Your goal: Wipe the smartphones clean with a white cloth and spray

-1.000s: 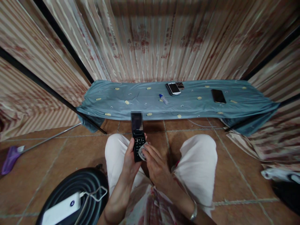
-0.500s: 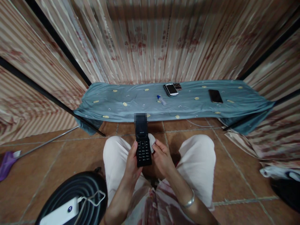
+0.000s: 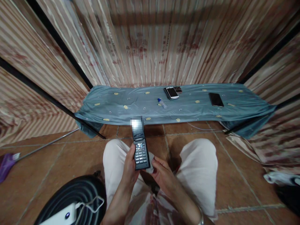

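Observation:
My left hand (image 3: 130,163) grips an open black flip phone (image 3: 140,147) upright between my knees, keypad facing me. My right hand (image 3: 162,171) sits just below and to the right of the phone, pinching a small pale cloth (image 3: 152,160) that peeks out behind the phone's lower edge. White trousers cover both knees.
A low bench under a blue-grey cloth (image 3: 131,104) stands ahead, carrying a small bottle (image 3: 162,102), a stack of phones (image 3: 172,92) and a dark phone (image 3: 216,99). A black coil with a white power bank (image 3: 61,217) lies at lower left. Curtains surround the tiled floor.
The right hand has slid from the phone's keypad down to below its lower edge, taking the cloth with it. The phone stays in the left hand and now catches light.

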Motion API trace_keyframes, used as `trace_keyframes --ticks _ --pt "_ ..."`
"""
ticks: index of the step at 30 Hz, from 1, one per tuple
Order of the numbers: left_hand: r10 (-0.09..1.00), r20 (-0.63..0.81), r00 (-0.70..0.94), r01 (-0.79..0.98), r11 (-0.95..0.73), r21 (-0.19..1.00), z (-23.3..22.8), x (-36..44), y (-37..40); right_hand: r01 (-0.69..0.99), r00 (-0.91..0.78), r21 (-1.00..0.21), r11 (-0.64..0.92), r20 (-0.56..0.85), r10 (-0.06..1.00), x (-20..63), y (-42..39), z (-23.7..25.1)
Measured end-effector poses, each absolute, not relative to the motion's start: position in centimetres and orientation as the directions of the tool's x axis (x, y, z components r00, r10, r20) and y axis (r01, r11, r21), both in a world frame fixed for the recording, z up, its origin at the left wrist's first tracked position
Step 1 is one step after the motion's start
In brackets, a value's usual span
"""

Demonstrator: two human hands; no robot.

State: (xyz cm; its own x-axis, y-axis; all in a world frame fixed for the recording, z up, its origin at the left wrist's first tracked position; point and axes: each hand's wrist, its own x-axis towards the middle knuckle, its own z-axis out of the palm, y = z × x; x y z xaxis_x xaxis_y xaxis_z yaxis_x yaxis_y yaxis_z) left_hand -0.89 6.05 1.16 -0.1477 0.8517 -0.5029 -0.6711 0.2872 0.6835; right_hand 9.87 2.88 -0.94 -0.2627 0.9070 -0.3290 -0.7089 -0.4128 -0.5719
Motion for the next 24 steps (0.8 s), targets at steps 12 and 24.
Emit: trace_keyframes --ticks 12,24 --pt "0.923 -0.361 -0.131 -0.590 0.220 0.777 0.3 0.1 5.4 -0.689 -0.210 -0.580 -0.435 -0.415 0.885 10.6 6.7 -1.8" --pt "0.919 -0.247 -0.308 -0.350 0.132 0.928 -2.0 -1.3 5.8 -0.572 -0.145 -0.771 -0.280 -0.241 0.960 9.6 5.3 -2.4"
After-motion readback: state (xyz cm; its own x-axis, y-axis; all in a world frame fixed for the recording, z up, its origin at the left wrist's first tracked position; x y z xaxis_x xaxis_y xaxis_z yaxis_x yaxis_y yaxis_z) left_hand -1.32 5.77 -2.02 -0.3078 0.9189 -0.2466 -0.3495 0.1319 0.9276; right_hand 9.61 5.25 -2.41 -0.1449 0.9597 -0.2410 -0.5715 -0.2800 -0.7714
